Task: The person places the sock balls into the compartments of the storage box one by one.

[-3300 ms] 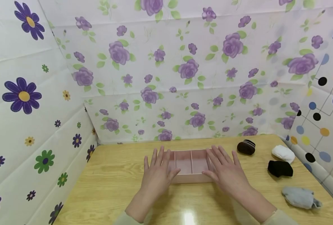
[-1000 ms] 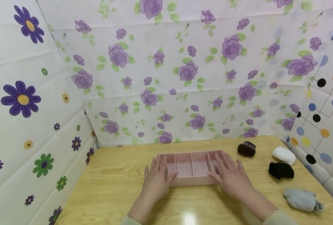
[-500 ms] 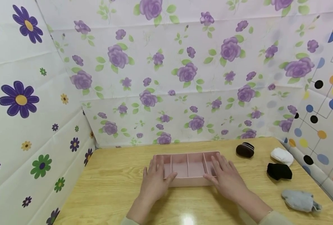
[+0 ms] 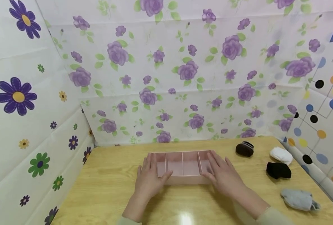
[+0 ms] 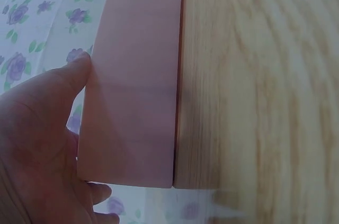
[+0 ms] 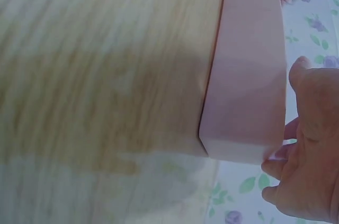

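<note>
A pink box (image 4: 180,180) with four compartments is set on the wooden table (image 4: 110,178), between both hands. Its left end is touched by the left hand (image 4: 149,181), whose fingers are extended and uncurled, with the thumb placed at the front rim. Its right end is touched by the right hand (image 4: 225,176); these fingers are also stretched out, the thumb placed near the front rim. Farther right, a striped brown bundle (image 4: 244,149), a white bundle (image 4: 281,155), a black bundle (image 4: 278,170) and a grey bundle (image 4: 299,199) are seen on the table.
</note>
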The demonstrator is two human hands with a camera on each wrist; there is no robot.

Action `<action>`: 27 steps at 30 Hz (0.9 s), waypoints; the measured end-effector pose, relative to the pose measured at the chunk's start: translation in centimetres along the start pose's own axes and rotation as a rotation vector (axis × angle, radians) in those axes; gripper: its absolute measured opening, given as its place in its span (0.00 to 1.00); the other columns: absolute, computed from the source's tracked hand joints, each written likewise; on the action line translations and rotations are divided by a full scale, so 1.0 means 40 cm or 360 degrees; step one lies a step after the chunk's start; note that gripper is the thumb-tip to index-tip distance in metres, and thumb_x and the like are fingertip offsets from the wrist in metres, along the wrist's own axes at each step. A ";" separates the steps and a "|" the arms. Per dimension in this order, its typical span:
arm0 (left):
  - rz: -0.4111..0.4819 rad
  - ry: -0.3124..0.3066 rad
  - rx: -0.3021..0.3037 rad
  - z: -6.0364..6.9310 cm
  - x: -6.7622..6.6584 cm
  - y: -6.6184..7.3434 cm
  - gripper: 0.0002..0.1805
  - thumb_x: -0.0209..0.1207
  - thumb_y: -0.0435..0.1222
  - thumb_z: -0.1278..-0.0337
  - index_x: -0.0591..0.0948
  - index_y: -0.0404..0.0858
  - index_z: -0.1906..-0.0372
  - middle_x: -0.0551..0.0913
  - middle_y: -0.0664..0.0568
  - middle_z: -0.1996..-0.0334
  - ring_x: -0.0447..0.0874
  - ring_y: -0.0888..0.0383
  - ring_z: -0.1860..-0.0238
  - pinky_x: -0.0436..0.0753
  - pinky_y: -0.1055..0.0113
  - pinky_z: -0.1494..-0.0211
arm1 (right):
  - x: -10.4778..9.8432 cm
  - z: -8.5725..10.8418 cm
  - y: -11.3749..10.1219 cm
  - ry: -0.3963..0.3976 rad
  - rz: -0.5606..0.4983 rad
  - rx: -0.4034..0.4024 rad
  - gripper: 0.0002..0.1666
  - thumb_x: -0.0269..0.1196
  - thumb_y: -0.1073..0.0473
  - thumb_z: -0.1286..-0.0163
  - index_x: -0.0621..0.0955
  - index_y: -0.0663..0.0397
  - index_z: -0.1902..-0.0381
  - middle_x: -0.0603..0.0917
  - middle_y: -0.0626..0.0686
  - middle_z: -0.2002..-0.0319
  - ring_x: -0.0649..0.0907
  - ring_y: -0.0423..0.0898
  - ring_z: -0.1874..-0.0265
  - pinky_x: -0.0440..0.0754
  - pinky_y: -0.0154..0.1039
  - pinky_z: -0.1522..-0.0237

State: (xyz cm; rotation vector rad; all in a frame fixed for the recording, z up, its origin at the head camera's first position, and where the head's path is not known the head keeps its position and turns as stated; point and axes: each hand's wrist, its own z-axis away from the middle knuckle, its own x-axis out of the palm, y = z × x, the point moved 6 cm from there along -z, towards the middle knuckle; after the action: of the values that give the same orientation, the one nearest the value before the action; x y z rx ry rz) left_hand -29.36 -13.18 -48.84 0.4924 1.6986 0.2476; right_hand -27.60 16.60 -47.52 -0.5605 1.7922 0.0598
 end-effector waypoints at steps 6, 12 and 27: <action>0.0016 -0.0007 -0.0023 -0.005 -0.004 -0.002 0.63 0.59 0.72 0.29 0.54 0.29 0.11 0.51 0.35 0.12 0.48 0.33 0.13 0.50 0.28 0.15 | -0.014 0.000 0.025 0.0021 0.0043 0.0008 0.49 0.61 0.36 0.15 0.64 0.65 0.14 0.67 0.67 0.17 0.68 0.65 0.19 0.55 0.76 0.20; 0.0062 0.0017 -0.0025 -0.007 -0.009 -0.006 0.63 0.64 0.68 0.29 0.55 0.28 0.12 0.52 0.35 0.12 0.50 0.33 0.13 0.51 0.29 0.15 | -0.027 -0.005 0.053 0.0041 0.0078 0.0023 0.48 0.60 0.37 0.15 0.65 0.64 0.14 0.67 0.67 0.17 0.67 0.66 0.19 0.56 0.78 0.21; 0.0158 -0.0035 -0.0061 -0.003 -0.020 -0.017 0.67 0.65 0.70 0.33 0.54 0.24 0.13 0.51 0.31 0.13 0.48 0.32 0.13 0.50 0.29 0.15 | -0.054 -0.023 0.172 0.0010 0.0115 0.0148 0.50 0.57 0.35 0.13 0.59 0.64 0.12 0.61 0.69 0.15 0.62 0.70 0.17 0.49 0.77 0.19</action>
State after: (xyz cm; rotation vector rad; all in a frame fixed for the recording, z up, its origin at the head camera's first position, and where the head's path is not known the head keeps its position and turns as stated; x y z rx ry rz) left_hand -29.50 -14.12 -48.39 0.5494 1.6470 0.3451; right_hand -30.78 23.11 -46.95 -0.4302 1.8112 0.0241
